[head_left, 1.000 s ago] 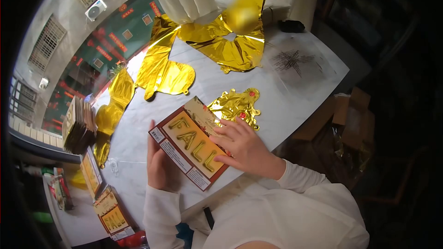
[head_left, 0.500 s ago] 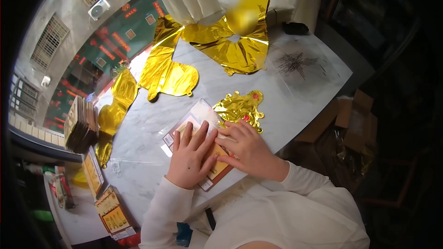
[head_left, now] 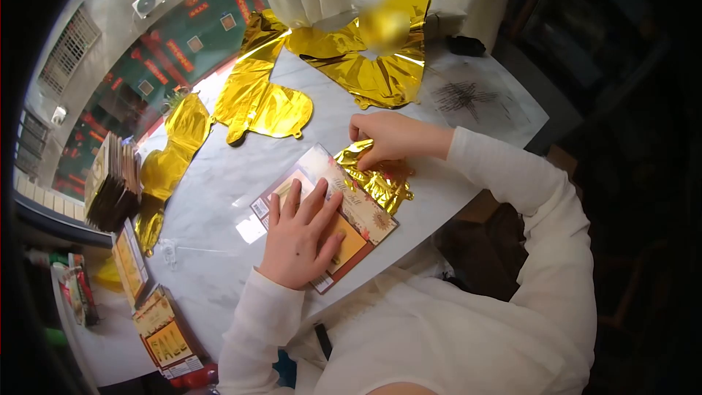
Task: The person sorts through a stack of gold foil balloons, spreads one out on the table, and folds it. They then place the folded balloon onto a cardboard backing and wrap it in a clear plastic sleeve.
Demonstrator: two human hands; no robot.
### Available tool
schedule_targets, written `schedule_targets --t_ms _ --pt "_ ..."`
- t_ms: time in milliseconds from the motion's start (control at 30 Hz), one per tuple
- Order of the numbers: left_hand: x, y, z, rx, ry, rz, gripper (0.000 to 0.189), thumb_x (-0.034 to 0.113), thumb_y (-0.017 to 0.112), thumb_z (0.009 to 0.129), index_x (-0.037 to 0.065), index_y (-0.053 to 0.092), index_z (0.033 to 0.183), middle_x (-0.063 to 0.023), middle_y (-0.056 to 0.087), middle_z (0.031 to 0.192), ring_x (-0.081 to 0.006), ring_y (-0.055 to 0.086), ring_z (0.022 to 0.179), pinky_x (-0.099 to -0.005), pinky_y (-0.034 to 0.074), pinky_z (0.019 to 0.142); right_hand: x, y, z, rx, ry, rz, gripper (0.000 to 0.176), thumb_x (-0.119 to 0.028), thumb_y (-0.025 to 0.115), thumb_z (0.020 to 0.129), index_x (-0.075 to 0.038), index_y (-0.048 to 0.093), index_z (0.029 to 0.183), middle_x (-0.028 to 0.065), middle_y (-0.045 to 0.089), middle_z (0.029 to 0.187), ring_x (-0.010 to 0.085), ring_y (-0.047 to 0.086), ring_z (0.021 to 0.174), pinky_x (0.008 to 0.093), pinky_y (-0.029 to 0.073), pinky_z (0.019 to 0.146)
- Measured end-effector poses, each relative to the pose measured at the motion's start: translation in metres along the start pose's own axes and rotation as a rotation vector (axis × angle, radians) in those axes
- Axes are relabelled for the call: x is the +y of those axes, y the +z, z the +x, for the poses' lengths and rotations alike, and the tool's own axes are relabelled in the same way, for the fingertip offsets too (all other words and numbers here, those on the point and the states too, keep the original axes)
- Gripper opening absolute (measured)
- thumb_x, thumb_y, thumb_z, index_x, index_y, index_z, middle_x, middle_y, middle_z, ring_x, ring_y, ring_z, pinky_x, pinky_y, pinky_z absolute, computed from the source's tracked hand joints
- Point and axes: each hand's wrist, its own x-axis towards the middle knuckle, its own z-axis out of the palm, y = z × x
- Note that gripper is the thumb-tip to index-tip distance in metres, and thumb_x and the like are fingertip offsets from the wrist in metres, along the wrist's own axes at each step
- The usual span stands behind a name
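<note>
My left hand [head_left: 301, 238] lies flat, fingers spread, on a printed cardboard package [head_left: 369, 216] with floral decoration and an orange panel. Under the palm, part of the package is hidden. Just beyond its upper right edge is a small crumpled gold foil balloon [head_left: 382, 189] with scalloped edges. My right hand [head_left: 401, 137] reaches over it, thumb and fingers closed on its upper left edge, which is lifted a little.
Large flat gold foil balloons [head_left: 256, 99] lie at the back of the marbled table [head_left: 241, 175], by the curtain. A stack of cards [head_left: 113, 179] stands by the window. "FALL" packages [head_left: 168, 336] sit at the left edge. A black object [head_left: 466, 45] lies at the back right.
My right hand has left the package and moved up and away to the gold foil balloon, taking its edge. My left hand stays on the package. The view has shifted slightly.
</note>
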Motion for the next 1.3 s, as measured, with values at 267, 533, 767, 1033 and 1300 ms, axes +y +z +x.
schedule_targets --t_ms 267,533,767,1033,1300 --pt "0.000 -0.001 0.001 0.022 0.007 -0.006 0.065 0.042 0.069 0.091 0.021 0.057 0.152 -0.0117 0.047 0.162 -0.0492 0.037 0.150 -0.0634 0.022 0.123 -0.018 -0.009 0.017 -0.168 0.121 -0.139 0.050 -0.036 0.092 0.070 -0.002 0.077 0.104 0.0179 0.076 0.095 0.0330 0.073 0.091 0.0441 0.056 0.078" --pt "-0.001 -0.003 0.000 0.038 -0.007 -0.029 0.066 0.047 0.071 0.088 0.019 0.062 0.147 -0.0120 0.051 0.159 -0.0496 0.039 0.148 -0.0617 0.025 0.122 -0.024 -0.023 0.018 -0.257 0.202 -0.114 0.045 -0.032 0.088 0.074 -0.001 0.077 0.104 0.0187 0.077 0.096 0.0333 0.073 0.087 0.0445 0.057 0.078" --pt "0.001 -0.006 0.001 0.033 -0.011 -0.019 0.067 0.047 0.072 0.087 0.019 0.062 0.147 -0.0122 0.052 0.158 -0.0499 0.041 0.147 -0.0619 0.026 0.122 -0.011 -0.021 0.034 -0.393 0.127 -0.212 0.039 -0.033 0.085 0.077 0.001 0.077 0.096 0.0173 0.077 0.091 0.0315 0.073 0.085 0.0432 0.055 0.075" --pt "0.001 -0.007 0.001 0.031 -0.009 -0.020 0.067 0.046 0.072 0.086 0.018 0.062 0.146 -0.0124 0.053 0.157 -0.0505 0.041 0.146 -0.0625 0.026 0.122 -0.017 -0.033 0.038 -0.535 0.199 -0.152 0.039 -0.032 0.082 0.079 0.002 0.077 0.098 0.0132 0.076 0.088 0.0263 0.072 0.083 0.0399 0.055 0.074" --pt "0.001 -0.007 0.002 0.027 -0.010 -0.016 0.067 0.047 0.072 0.087 0.015 0.063 0.145 -0.0124 0.052 0.157 -0.0502 0.041 0.147 -0.0625 0.026 0.122 -0.062 -0.021 0.037 -0.577 0.360 0.478 0.020 -0.027 0.075 0.087 -0.011 0.068 0.079 -0.0017 0.055 0.064 0.0095 0.044 0.048 0.0292 0.035 0.047"
